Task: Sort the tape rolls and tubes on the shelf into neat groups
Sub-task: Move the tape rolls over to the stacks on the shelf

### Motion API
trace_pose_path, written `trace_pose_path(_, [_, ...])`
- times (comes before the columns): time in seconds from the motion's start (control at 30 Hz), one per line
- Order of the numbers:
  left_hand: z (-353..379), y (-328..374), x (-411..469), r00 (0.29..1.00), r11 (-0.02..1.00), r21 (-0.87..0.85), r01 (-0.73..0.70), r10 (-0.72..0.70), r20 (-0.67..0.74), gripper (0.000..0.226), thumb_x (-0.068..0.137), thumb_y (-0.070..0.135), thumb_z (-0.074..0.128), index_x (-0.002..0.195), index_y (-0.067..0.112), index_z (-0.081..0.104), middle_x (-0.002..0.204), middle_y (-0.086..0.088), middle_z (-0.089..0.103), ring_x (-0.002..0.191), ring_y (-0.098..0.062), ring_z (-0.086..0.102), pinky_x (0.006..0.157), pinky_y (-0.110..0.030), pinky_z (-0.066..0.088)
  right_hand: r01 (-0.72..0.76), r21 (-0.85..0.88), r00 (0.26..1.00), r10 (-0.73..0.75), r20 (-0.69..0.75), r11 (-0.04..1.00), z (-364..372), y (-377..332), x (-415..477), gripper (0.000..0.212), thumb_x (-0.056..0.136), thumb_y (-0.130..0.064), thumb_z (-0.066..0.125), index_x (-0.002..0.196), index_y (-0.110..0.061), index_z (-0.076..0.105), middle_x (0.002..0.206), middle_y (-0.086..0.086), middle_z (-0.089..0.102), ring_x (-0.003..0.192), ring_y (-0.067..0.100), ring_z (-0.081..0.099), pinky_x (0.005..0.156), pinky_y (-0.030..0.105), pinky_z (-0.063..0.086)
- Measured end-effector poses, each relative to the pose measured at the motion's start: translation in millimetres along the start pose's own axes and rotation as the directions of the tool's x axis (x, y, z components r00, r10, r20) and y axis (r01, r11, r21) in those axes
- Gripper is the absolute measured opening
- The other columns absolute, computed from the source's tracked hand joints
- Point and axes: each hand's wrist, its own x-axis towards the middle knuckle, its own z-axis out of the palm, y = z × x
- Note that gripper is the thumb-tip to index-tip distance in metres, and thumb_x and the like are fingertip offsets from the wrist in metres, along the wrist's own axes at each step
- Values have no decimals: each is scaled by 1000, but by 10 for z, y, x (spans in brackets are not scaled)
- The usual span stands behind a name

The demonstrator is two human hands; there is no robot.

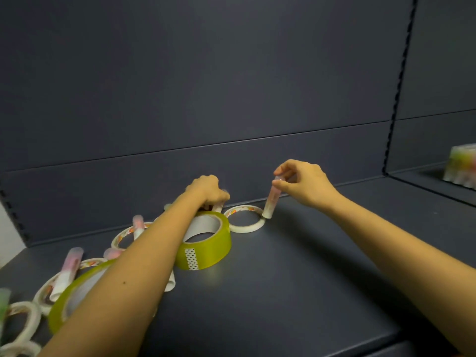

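White paper tape rings [24,322] and pink-capped tubes [67,273] crowd the dark grey shelf's [296,279] left edge beside a yellow-green tape roll [208,247]. Behind that roll the left hand [208,190] curls onto something unclear. Farther right, the right hand's [305,182] fingers [280,186] pinch an upright pink tube [271,204] touching a thin white ring [246,219] near the back edge.

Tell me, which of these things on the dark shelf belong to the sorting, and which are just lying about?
Part of the job:
- pink-capped tube, upright in the right hand
- thin white tape ring
- wide yellow-green tape roll
- second yellow-green tape roll
- pink-capped tube lying across white rings
- left hand, its grip on something hidden

Just lying about:
- blurred multicoloured pack on the neighbouring shelf
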Motion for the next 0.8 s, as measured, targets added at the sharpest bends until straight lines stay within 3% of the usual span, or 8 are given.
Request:
trace_pose_path(0.1, [-140,138,-77,988,993,-105,-55,39,-148,34,80,38,60,57,14,50,58,-3,56,71,-26,59,66,-30,47,-9,-38,999,7,-43,999,-132,63,-85,22,88,-25,64,108,-15,62,92,-4,62,84,12,58,72,22,42])
trace_pose_path(0.23, [-315,410,-173,962,947,-252,-201,142,-235,21,75,35,66,69,14,63,73,-9,72,74,-24,69,83,-37,54,-31,-90,994,21,-104,995,-423,217,-201,24,87,-26,66,108,-16,64,91,-6,62,82,10,58,71,21,41])
trace_pose_path(0.33, [-353,749,-284,923,893,-300,-334,244,-299,14,77,32,68,78,18,64,80,-6,70,76,-23,68,80,-37,55,-66,-117,987,47,-153,991,-717,388,-329,21,86,-26,67,105,-17,67,90,-6,65,84,11,60,70,20,41])
trace_pose_path(0.6, [-115,2107,-652,840,761,-380,-527,398,-367,8,72,23,72,76,20,65,79,-1,68,82,-25,66,80,-44,55,-153,-267,961,81,-263,952,-1774,1073,-905,20,84,-28,68,101,-17,69,90,-2,68,86,14,64,77,29,52])
trace_pose_path(0.73, [89,2813,-859,813,717,-392,-576,457,-361,11,69,24,72,76,21,64,79,4,68,84,-19,65,81,-41,54,-188,-311,951,93,-296,932,-2332,1466,-1188,9,85,-26,68,93,-21,67,85,-7,64,80,11,62,61,18,43])
trace_pose_path(0.8, [193,3136,-951,806,705,-394,-589,477,-351,10,71,25,71,76,24,63,79,6,68,84,-17,65,79,-38,54,-212,-308,944,113,-310,928,-2577,1661,-1316,5,84,-25,67,88,-22,66,87,-6,67,82,14,66,70,27,49])
